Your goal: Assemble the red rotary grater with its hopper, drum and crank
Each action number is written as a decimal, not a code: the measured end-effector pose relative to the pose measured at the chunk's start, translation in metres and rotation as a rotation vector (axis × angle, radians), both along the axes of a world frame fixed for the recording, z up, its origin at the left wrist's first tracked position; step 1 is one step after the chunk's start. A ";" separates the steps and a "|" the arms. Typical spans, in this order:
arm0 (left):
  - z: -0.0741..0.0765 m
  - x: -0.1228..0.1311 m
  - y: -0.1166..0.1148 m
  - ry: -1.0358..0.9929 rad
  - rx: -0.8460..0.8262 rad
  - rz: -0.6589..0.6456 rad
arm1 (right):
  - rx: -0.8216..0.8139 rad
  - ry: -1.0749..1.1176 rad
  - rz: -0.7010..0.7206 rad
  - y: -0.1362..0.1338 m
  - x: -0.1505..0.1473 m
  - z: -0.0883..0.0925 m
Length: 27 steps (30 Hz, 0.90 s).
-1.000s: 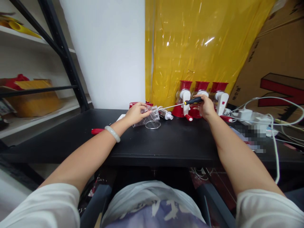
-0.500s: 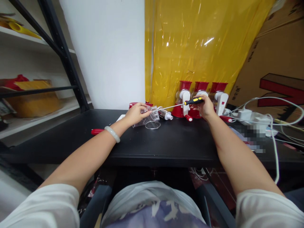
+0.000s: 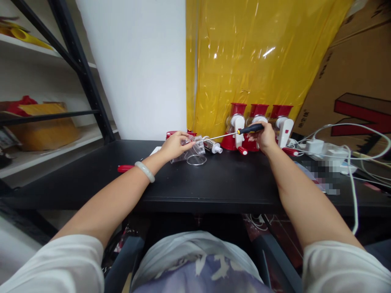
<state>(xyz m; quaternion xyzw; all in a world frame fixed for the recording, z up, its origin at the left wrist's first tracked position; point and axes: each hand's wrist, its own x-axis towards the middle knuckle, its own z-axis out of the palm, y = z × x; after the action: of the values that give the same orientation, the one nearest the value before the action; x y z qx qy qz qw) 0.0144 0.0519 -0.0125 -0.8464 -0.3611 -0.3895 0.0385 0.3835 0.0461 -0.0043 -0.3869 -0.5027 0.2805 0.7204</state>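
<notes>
My left hand [image 3: 173, 147] grips a clear plastic housing [image 3: 194, 152] that lies on the black table [image 3: 201, 183] near its far edge. My right hand [image 3: 265, 136] holds a screwdriver [image 3: 241, 132] by its black and yellow handle. The long metal shaft points left, with its tip at the top of the clear housing. A small metal grater drum [image 3: 211, 146] with a white end lies just right of the housing.
Three red and white hand-crank grinders [image 3: 258, 122] stand against a yellow plastic sheet behind my right hand. A red-handled tool [image 3: 125, 168] lies left of my wrist. White cables and chargers [image 3: 324, 152] crowd the right side. A metal shelf stands at the left.
The screwdriver handle has turned slightly in my right hand, so less yellow shows. My left hand and the clear housing have stayed where they were.
</notes>
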 end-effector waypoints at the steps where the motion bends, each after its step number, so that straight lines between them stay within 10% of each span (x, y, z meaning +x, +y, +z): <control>1: 0.000 0.000 0.000 0.001 0.001 0.004 | 0.007 0.008 0.016 -0.001 0.000 0.001; 11: 0.000 0.000 0.000 -0.004 -0.006 -0.002 | 0.086 -0.110 -0.113 -0.001 -0.002 0.001; 19: 0.000 0.000 0.000 0.005 -0.007 0.001 | -0.024 -0.003 0.044 -0.002 -0.002 0.001; 27: 0.002 0.000 -0.003 0.006 -0.012 0.011 | 0.034 -0.089 -0.157 -0.002 -0.003 0.001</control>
<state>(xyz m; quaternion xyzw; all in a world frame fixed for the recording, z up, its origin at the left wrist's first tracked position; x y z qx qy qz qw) 0.0141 0.0489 -0.0110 -0.8458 -0.3679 -0.3847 0.0368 0.3804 0.0439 -0.0037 -0.4250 -0.5072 0.1970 0.7234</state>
